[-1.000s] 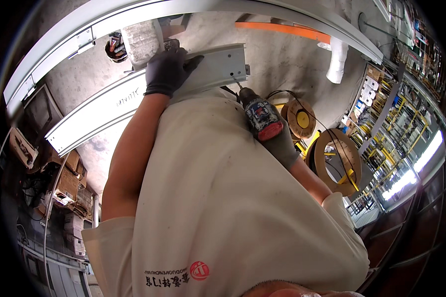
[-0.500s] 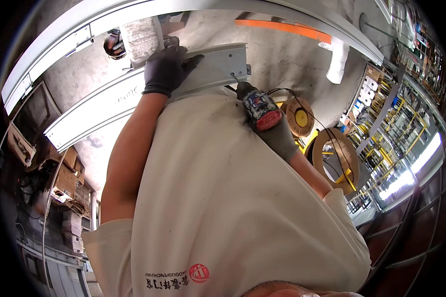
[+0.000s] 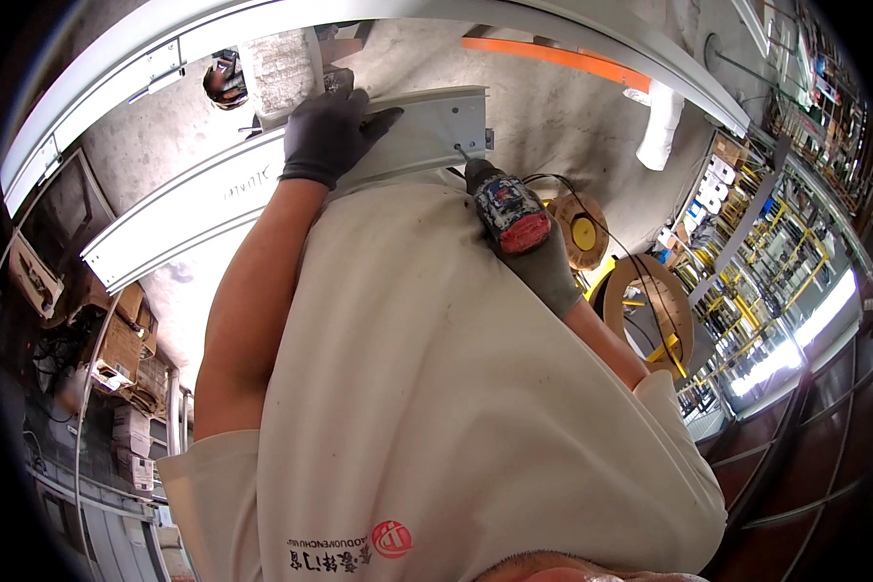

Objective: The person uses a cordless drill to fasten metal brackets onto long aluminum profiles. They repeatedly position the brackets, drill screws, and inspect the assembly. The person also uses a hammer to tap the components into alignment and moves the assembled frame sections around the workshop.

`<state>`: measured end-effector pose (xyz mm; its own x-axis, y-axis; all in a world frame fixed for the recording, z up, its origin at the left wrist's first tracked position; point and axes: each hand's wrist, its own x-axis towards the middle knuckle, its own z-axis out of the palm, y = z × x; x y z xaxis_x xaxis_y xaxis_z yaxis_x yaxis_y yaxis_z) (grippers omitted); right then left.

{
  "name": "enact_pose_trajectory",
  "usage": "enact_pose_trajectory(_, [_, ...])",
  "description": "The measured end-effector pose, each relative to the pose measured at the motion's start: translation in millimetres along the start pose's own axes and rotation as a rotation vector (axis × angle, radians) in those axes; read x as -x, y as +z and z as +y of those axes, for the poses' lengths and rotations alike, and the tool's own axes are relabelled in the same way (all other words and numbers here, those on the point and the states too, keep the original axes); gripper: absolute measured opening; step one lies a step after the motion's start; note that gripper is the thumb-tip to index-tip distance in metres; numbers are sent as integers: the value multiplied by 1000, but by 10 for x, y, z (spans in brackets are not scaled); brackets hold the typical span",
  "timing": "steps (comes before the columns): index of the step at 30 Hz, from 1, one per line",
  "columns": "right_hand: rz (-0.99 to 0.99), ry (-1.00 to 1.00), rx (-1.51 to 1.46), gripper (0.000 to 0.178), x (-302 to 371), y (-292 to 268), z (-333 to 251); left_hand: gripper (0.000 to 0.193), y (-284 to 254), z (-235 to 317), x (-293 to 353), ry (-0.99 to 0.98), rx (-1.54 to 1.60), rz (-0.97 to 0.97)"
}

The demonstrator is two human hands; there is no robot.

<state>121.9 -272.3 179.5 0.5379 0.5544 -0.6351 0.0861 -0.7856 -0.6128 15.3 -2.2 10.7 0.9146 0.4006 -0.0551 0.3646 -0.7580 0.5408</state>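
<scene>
Overhead, left grip (image 3: 328,131) gloved, spread flat against grey channel (image 3: 262,184), right grip (image 3: 538,262) clamped on drill (image 3: 506,206), bit touching channel's end.

A rough grey concrete ceiling (image 3: 563,136) carries everything here. A long pale metal channel (image 3: 213,199) runs along it, its end plate (image 3: 451,121) flat against the concrete. Another pale rail (image 3: 107,82) lies alongside, apart from it. An orange bar (image 3: 553,56) crosses the ceiling farther off.
</scene>
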Motion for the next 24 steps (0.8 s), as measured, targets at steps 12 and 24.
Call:
enact_pose_trajectory(12, [36, 16, -53, 53, -10, 5, -167, 55, 2, -2, -5, 9, -13, 13])
enact_pose_trajectory(24, [-34, -6, -47, 59, -28, -43, -280, 53, 11, -5, -4, -16, 28, -25])
